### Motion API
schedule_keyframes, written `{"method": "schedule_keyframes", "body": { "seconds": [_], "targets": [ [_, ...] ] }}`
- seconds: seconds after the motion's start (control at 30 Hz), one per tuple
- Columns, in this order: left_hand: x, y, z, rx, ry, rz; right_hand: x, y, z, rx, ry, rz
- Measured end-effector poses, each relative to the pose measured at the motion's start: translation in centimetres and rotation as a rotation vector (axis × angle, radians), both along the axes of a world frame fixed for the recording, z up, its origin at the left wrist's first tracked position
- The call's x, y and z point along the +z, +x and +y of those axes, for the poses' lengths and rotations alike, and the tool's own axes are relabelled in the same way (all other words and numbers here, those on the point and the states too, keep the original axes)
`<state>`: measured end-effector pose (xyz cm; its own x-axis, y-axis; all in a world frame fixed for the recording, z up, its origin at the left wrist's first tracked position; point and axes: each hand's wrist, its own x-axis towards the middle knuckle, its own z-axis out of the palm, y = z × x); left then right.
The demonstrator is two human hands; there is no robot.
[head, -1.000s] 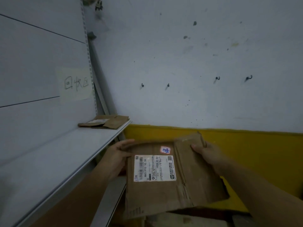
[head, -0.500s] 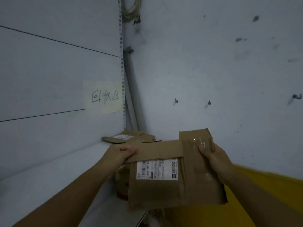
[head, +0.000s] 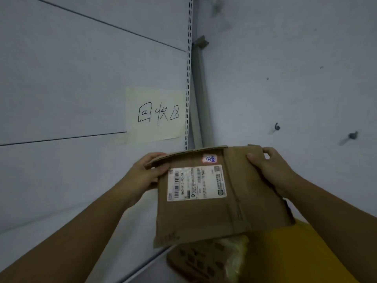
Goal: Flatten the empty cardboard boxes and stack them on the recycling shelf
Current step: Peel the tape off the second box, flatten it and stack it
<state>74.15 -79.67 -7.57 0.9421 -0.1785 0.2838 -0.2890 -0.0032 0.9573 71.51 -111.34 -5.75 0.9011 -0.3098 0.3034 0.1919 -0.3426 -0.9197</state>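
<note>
Two hands are clamped on one flattened box (head: 214, 201), held up in front of the shelf (head: 40, 237) corner. The left hand (head: 142, 176) is closed on the box's upper-left corner, thumb on top of the folded edge; the right hand (head: 273, 170) is closed on the upper-right edge, fingers (head: 255, 158) laid over the flap. Both are equally near; the box spans between them. Its long axis cannot be told for sure; the face looks near-square, tilted up toward the camera. The shelf surface lies left of and below the box, so a move forward-left and down is judged to be needed. Material: brown corrugated card, creased, taped seam at right, white shipping label (head: 196, 182) on the face, small red-edged sticker (head: 209, 159) above it. A paper sign (head: 156, 114) with handwriting is stuck on the back panel. More cardboard (head: 204, 260) is seen below the box, blurred. Any stack on the shelf is hidden behind the box.
</note>
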Motion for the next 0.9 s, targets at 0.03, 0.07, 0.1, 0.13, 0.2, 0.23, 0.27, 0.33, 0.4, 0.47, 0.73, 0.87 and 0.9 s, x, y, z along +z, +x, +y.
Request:
{"method": "schedule_keyframes", "body": {
  "seconds": [0.03, 0.07, 0.1, 0.13, 0.2, 0.23, 0.27, 0.33, 0.4, 0.47, 0.73, 0.87, 0.9],
  "targets": [
    [0.3, 0.7, 0.3, 0.096, -0.033, 0.002, 0.3, 1.4, 0.7, 0.019, -0.009, -0.001],
    [0.4, 1.5, 0.7, 0.179, -0.070, 0.014, 0.5, 2.8, 1.5, 0.047, -0.017, 0.000],
    [0.7, 2.3, 1.2, 0.254, -0.090, 0.027, 0.7, 4.1, 2.2, 0.090, -0.015, 0.009],
    [0.9, 3.0, 1.9, 0.328, -0.089, 0.032, 0.9, 5.3, 3.0, 0.151, -0.004, 0.027],
    [1.4, 3.8, 3.8, 0.464, -0.093, 0.064, 1.1, 7.5, 4.7, 0.284, -0.008, 0.070],
    [1.6, 3.9, 4.7, 0.530, -0.104, 0.103, 1.1, 8.3, 5.6, 0.337, -0.004, 0.081],
    [1.7, 3.9, 5.6, 0.596, -0.107, 0.145, 1.0, 9.0, 6.6, 0.368, 0.021, 0.086],
    [1.8, 3.4, 6.8, 0.739, 0.003, 0.174, 0.5, 9.8, 8.2, 0.361, 0.124, 0.095],
    [2.4, 2.5, 6.9, 0.866, 0.264, 0.102, -0.5, 10.2, 9.1, 0.365, 0.252, 0.142],
    [3.4, 1.5, 5.9, 0.863, 0.454, 0.053, -2.0, 9.8, 9.6, 0.359, 0.277, 0.142],
    [-5.2, 2.2, 0.2, 0.277, 1.408, 0.301, -4.7, 6.1, 7.6, 1.016, -0.591, 0.494],
    [-8.2, 3.1, 1.6, 0.333, 1.316, 0.261, -2.4, 8.4, 7.8, 0.842, -0.703, 0.020],
    [-8.1, 3.3, 1.8, 0.322, 1.308, 0.262, -1.9, 8.8, 9.0, 0.842, -0.662, -0.124]
  ]
}}
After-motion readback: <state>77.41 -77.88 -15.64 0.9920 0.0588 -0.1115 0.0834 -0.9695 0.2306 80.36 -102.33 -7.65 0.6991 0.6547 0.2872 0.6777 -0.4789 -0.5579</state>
